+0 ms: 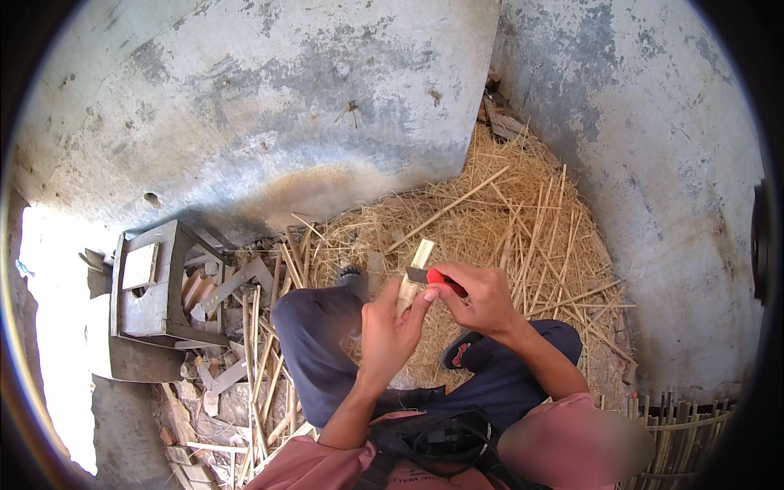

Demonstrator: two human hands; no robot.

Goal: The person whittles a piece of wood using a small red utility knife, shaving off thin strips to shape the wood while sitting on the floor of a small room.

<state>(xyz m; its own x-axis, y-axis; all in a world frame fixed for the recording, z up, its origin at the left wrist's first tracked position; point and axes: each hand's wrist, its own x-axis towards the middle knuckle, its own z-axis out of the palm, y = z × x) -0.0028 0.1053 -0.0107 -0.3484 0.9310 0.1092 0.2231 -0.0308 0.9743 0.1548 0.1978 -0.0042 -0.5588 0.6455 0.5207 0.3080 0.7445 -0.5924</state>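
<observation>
Fingers clamp tight: over straw point(478, 224), the left hand point(389, 328) grips a stick point(423, 251), the right hand point(483, 299) a knife point(434, 278), its blade point(416, 274) crossing the stick. Cutting seems begun, not finished; how much is left cannot be told.

At the centre of the frame, we count one left hand point(390, 325), one right hand point(483, 297), one red-handled knife point(438, 278) and one pale strip point(423, 253). Below centre, we count two trousered legs point(314, 343). At centre left, we count one box point(149, 310).
</observation>
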